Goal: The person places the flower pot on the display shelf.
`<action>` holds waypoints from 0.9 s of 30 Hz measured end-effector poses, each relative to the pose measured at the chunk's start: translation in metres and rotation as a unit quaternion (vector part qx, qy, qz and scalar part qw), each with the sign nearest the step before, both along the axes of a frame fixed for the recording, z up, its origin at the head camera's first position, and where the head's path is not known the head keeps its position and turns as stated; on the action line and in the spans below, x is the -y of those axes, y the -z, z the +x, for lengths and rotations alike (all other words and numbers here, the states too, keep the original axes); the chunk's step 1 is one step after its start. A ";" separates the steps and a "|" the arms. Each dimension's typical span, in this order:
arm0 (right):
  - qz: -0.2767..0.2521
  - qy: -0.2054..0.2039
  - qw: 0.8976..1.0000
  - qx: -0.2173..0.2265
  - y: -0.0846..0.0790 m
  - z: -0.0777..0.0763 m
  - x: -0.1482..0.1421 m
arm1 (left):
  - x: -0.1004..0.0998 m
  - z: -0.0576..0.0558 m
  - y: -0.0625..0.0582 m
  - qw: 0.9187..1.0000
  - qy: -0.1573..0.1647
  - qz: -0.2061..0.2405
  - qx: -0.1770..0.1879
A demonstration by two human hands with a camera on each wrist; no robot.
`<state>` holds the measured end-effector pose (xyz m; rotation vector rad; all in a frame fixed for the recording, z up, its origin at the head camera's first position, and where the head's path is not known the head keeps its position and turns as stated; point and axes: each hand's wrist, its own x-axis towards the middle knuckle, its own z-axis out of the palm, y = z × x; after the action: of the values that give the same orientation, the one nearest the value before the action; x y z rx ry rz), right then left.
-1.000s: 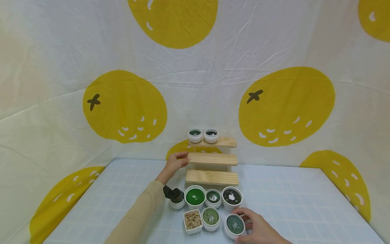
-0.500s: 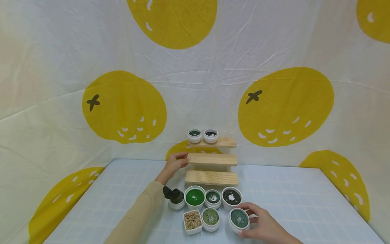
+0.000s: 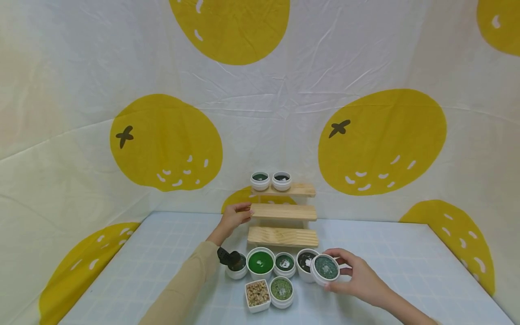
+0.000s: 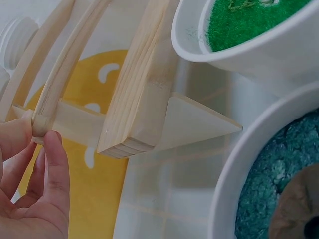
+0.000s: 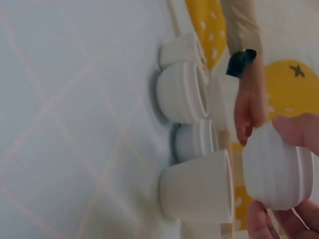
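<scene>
My left hand (image 3: 233, 217) pinches the left end of the middle step of a three-tier wooden stand (image 3: 284, 212). In the left wrist view, thumb and forefinger meet on the end of that wooden step (image 4: 47, 109). A round white pot with a dark teal-green filling (image 3: 326, 267) is gripped by my right hand (image 3: 361, 280). It hangs above the table, slightly tilted, and partly covers a white pot with a dark filling (image 3: 304, 260). The right wrist view shows the held pot (image 5: 274, 169) from its side, between thumb and fingers.
Two small white pots (image 3: 260, 180) stand on the top step's left part. Before the stand are a bright green pot (image 3: 261, 262), a small dark green pot (image 3: 285, 264), a pot with a black object (image 3: 236, 268), a light green pot (image 3: 281, 291) and a square dish (image 3: 257, 295).
My right hand has lifted the teal-green pot off the table, moving it right and toward the stand. The left hand stays on the middle step.
</scene>
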<state>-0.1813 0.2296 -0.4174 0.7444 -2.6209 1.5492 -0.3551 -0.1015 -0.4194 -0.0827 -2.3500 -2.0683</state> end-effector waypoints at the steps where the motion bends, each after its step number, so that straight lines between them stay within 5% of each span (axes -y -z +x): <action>1: -0.001 0.003 1.000 -0.004 -0.001 -0.002 0.000 | 0.000 0.001 0.000 1.000 0.002 0.000 0.000; 6: 0.000 0.020 1.000 -0.012 -0.008 -0.015 0.000 | 0.003 0.007 -0.007 1.000 0.012 0.000 0.002; 27: 0.040 0.099 0.994 0.007 -0.042 -0.074 0.007 | 0.000 -0.002 0.001 1.000 -0.008 -0.009 0.010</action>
<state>-0.2556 0.2229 -0.3756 0.4609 -2.6850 1.4097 -0.3571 -0.1013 -0.4201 -0.0436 -2.3731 -2.0503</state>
